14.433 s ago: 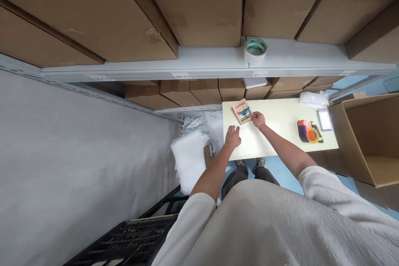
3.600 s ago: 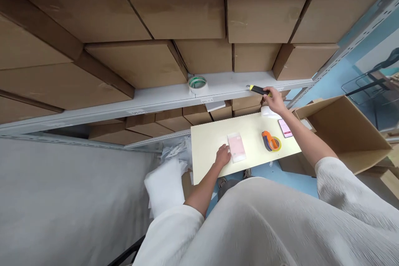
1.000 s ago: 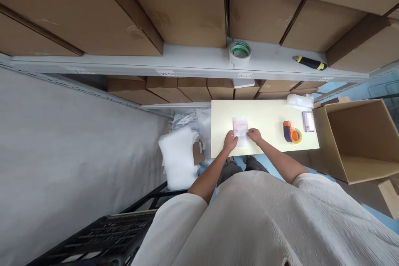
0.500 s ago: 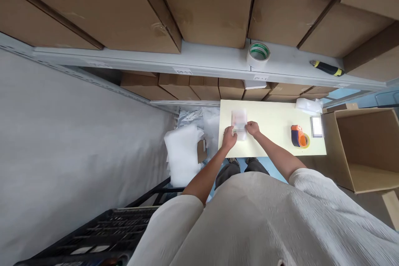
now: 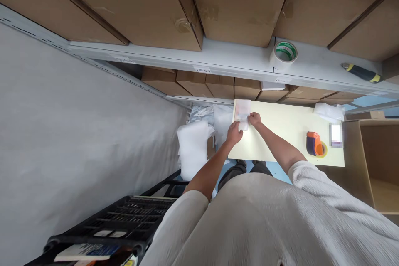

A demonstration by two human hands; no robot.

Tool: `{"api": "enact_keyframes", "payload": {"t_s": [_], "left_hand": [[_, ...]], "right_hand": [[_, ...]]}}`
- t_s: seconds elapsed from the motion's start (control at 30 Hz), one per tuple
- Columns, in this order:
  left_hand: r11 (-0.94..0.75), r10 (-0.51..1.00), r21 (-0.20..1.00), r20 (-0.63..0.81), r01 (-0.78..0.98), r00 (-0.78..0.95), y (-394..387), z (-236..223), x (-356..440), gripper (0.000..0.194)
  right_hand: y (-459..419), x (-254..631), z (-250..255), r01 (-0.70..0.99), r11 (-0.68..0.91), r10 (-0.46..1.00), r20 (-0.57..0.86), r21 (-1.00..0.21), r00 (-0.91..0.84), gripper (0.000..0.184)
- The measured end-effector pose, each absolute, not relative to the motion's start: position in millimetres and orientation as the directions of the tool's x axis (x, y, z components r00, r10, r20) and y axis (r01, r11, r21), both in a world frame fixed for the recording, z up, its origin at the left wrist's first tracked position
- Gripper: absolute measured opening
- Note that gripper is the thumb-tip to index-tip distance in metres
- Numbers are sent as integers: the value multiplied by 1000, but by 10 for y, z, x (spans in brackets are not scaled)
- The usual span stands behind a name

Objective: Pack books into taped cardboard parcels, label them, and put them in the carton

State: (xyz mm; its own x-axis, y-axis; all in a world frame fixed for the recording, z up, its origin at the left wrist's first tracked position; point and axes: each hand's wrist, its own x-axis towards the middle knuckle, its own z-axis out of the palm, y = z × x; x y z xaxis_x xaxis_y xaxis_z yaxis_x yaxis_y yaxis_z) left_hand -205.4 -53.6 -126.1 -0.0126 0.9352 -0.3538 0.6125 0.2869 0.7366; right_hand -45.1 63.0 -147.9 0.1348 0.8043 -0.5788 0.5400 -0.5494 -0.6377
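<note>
A small pink booklet wrapped in white foam sheet [image 5: 242, 111] lies at the far left corner of a pale yellow table [image 5: 280, 133]. My left hand [image 5: 234, 132] is closed on the near edge of the wrapped packet. My right hand [image 5: 254, 119] pinches the packet's right side. Both hands touch the foam wrapping, and the booklet shows only faintly through it.
An orange tape dispenser [image 5: 314, 144] and a phone [image 5: 336, 135] lie on the table's right side, with crumpled foam [image 5: 328, 111] behind. A tape roll [image 5: 283, 54] and yellow-black utility knife [image 5: 361, 73] rest on the grey shelf [image 5: 218, 56]. Open cardboard box [image 5: 378, 162] right; foam sheets [image 5: 195, 149] and black crate [image 5: 118, 228] left.
Both hands have slid the wrapped packet away from me and to the table's far left corner. The camera has swung left, so the table sits further right in view.
</note>
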Motion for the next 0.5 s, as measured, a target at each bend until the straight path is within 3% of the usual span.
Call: {"api": "enact_keyframes", "payload": {"t_s": [0.2,0.5], "left_hand": [[253,930,729,-364,636,47,-587,-1318,-2043,63],[201,897,607,-429,769,104,-477,-1181,-2062,65]], "right_hand": [[628,-379,-1439,545,-553,804,-575,-631,150,17],[286,-125,-1290,492,-603,764,-631,-627,133,27]]}}
